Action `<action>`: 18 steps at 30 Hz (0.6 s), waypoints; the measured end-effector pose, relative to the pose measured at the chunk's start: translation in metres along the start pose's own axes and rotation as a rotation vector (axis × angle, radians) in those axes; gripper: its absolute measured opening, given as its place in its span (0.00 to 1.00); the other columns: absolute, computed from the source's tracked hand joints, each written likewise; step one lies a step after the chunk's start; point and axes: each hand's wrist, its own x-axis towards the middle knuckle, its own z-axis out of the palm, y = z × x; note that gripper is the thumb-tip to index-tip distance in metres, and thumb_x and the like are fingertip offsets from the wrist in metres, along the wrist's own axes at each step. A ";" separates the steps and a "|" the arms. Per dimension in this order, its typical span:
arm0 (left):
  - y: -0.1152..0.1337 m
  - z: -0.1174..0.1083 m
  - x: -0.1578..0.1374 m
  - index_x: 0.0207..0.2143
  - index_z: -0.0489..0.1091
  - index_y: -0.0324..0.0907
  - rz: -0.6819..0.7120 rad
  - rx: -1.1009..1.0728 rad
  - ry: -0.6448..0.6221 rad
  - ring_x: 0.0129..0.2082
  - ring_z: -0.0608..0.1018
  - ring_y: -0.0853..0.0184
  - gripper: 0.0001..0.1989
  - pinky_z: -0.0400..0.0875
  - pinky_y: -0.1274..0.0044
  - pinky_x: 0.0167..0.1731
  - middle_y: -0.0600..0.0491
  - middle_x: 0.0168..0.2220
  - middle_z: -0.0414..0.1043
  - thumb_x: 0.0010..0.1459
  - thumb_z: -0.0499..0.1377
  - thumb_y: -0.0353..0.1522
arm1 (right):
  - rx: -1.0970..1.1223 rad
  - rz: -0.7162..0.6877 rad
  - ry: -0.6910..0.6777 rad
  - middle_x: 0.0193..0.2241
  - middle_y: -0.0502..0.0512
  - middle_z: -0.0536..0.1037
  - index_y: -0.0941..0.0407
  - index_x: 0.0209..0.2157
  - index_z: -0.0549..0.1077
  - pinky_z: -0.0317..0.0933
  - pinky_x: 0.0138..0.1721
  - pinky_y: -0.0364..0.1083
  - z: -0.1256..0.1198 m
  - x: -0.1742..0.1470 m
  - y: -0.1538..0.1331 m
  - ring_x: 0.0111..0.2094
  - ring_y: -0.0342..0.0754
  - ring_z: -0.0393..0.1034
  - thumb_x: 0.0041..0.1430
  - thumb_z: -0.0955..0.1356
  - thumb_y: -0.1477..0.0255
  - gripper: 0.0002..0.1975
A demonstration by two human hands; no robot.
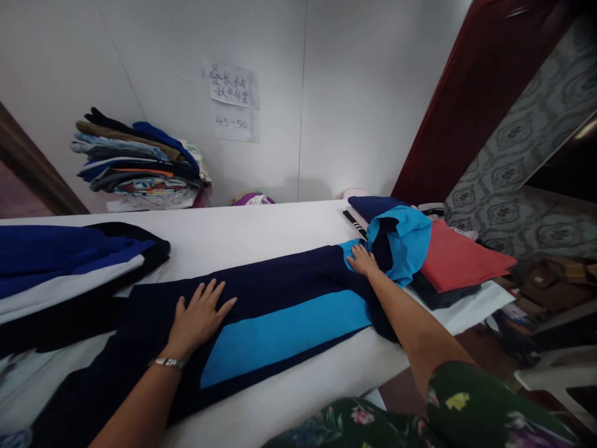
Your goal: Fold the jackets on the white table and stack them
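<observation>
A navy garment with a bright blue panel (289, 333) lies stretched lengthwise over the white table. My left hand (200, 312) rests flat on its navy part, fingers spread, with a metal-banded bracelet or watch at the wrist. Toward the garment's right end, my right hand (362, 260) presses down with fingers extended, at a bright blue patch. Just beyond it, a bunched bright blue portion (403, 239) leans on a pile of clothes. Whether that portion is a hood or a sleeve, I cannot tell.
Blue, white and black clothes (60, 261) lie at the left. Behind the table stands a tall stack of folded clothes (140, 162). A red folded cloth (459, 258) tops a pile at the right. Handwritten paper signs (233, 99) hang on the wall. The white table (261, 227) has its edge near me.
</observation>
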 end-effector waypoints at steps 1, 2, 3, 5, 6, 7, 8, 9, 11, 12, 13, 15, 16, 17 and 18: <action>0.000 0.000 0.000 0.65 0.62 0.47 -0.010 -0.011 0.004 0.70 0.51 0.48 0.31 0.49 0.46 0.61 0.46 0.70 0.52 0.63 0.43 0.45 | -0.006 0.014 -0.009 0.69 0.63 0.53 0.57 0.66 0.59 0.46 0.65 0.64 0.005 0.000 0.002 0.70 0.57 0.43 0.68 0.57 0.60 0.29; -0.001 0.000 0.000 0.64 0.62 0.47 -0.019 -0.024 0.008 0.70 0.52 0.47 0.31 0.49 0.45 0.61 0.45 0.69 0.52 0.63 0.44 0.46 | -0.011 0.022 -0.015 0.70 0.62 0.51 0.57 0.67 0.58 0.45 0.66 0.64 0.010 -0.001 0.004 0.70 0.57 0.41 0.69 0.55 0.60 0.29; -0.001 -0.001 0.000 0.64 0.62 0.46 -0.025 -0.036 0.011 0.69 0.52 0.46 0.31 0.49 0.45 0.61 0.45 0.69 0.52 0.63 0.44 0.47 | -0.016 0.025 -0.017 0.70 0.62 0.50 0.57 0.67 0.57 0.44 0.66 0.64 0.013 -0.001 0.005 0.71 0.56 0.40 0.69 0.55 0.60 0.30; 0.000 -0.002 0.000 0.65 0.61 0.45 -0.039 -0.052 0.012 0.69 0.52 0.46 0.33 0.49 0.45 0.61 0.44 0.69 0.52 0.62 0.44 0.48 | -0.027 0.026 -0.021 0.70 0.61 0.49 0.56 0.67 0.56 0.43 0.66 0.63 0.015 -0.002 0.006 0.71 0.55 0.39 0.69 0.54 0.59 0.30; 0.000 -0.002 0.000 0.66 0.59 0.44 -0.051 -0.056 0.009 0.69 0.52 0.46 0.34 0.49 0.45 0.61 0.43 0.69 0.51 0.62 0.44 0.49 | -0.033 0.027 -0.023 0.70 0.61 0.49 0.56 0.67 0.56 0.43 0.66 0.63 0.014 -0.002 0.006 0.71 0.55 0.39 0.69 0.54 0.59 0.30; 0.001 -0.003 0.000 0.67 0.58 0.43 -0.068 -0.056 0.004 0.70 0.52 0.46 0.36 0.49 0.46 0.62 0.43 0.70 0.51 0.62 0.44 0.49 | -0.040 0.028 -0.026 0.70 0.61 0.49 0.56 0.67 0.56 0.43 0.66 0.63 0.013 -0.001 0.005 0.71 0.55 0.39 0.69 0.54 0.59 0.30; 0.002 -0.004 0.000 0.67 0.57 0.42 -0.082 -0.053 -0.005 0.70 0.51 0.47 0.37 0.49 0.47 0.62 0.43 0.70 0.50 0.61 0.44 0.50 | -0.047 0.029 -0.031 0.70 0.62 0.49 0.57 0.67 0.56 0.43 0.66 0.64 0.011 0.000 0.005 0.71 0.56 0.40 0.69 0.54 0.59 0.30; 0.004 -0.004 0.000 0.68 0.56 0.41 -0.091 -0.050 -0.015 0.70 0.51 0.48 0.37 0.49 0.47 0.62 0.43 0.70 0.49 0.61 0.44 0.50 | -0.056 0.027 -0.036 0.70 0.62 0.50 0.58 0.67 0.57 0.44 0.65 0.64 0.009 0.001 0.003 0.70 0.57 0.40 0.69 0.55 0.59 0.30; 0.005 -0.006 -0.001 0.68 0.55 0.40 -0.090 -0.045 -0.027 0.70 0.50 0.48 0.37 0.49 0.48 0.63 0.44 0.70 0.48 0.62 0.43 0.49 | -0.075 0.004 -0.036 0.70 0.62 0.52 0.58 0.66 0.59 0.45 0.65 0.65 0.003 0.005 0.000 0.70 0.58 0.42 0.69 0.55 0.61 0.29; 0.006 -0.006 -0.001 0.68 0.54 0.40 -0.088 -0.043 -0.029 0.70 0.49 0.49 0.37 0.48 0.48 0.63 0.44 0.70 0.48 0.62 0.43 0.49 | -0.084 -0.017 -0.031 0.69 0.61 0.53 0.57 0.65 0.60 0.45 0.65 0.65 0.001 0.007 -0.002 0.70 0.58 0.43 0.69 0.55 0.62 0.28; 0.006 -0.007 -0.001 0.68 0.54 0.40 -0.088 -0.043 -0.029 0.70 0.49 0.49 0.37 0.48 0.48 0.63 0.44 0.71 0.48 0.62 0.43 0.49 | -0.095 -0.042 -0.021 0.69 0.60 0.54 0.56 0.65 0.61 0.44 0.65 0.64 -0.001 0.011 -0.005 0.70 0.57 0.44 0.69 0.55 0.64 0.27; 0.007 -0.008 -0.002 0.68 0.54 0.40 -0.086 -0.048 -0.032 0.70 0.49 0.49 0.37 0.48 0.48 0.63 0.44 0.71 0.48 0.62 0.43 0.49 | -0.115 -0.092 -0.005 0.68 0.57 0.57 0.53 0.65 0.61 0.42 0.66 0.61 -0.005 0.018 -0.009 0.69 0.54 0.45 0.67 0.56 0.70 0.26; 0.007 -0.008 -0.002 0.68 0.54 0.40 -0.087 -0.051 -0.035 0.70 0.49 0.49 0.37 0.48 0.48 0.63 0.44 0.71 0.48 0.62 0.43 0.49 | -0.126 -0.113 -0.004 0.67 0.56 0.59 0.51 0.64 0.62 0.42 0.66 0.60 -0.006 0.023 -0.011 0.69 0.53 0.47 0.66 0.57 0.73 0.26; 0.006 -0.008 -0.002 0.68 0.54 0.41 -0.087 -0.053 -0.038 0.70 0.49 0.49 0.37 0.48 0.48 0.63 0.44 0.71 0.48 0.62 0.42 0.50 | -0.137 -0.130 -0.007 0.66 0.55 0.62 0.50 0.64 0.63 0.42 0.66 0.60 -0.008 0.027 -0.012 0.68 0.53 0.48 0.63 0.58 0.76 0.27; 0.006 -0.008 -0.002 0.68 0.55 0.41 -0.085 -0.054 -0.039 0.70 0.50 0.49 0.37 0.48 0.48 0.63 0.44 0.71 0.48 0.62 0.42 0.50 | -0.149 -0.144 -0.014 0.64 0.55 0.65 0.49 0.62 0.65 0.42 0.66 0.60 -0.009 0.031 -0.012 0.68 0.53 0.50 0.61 0.60 0.77 0.28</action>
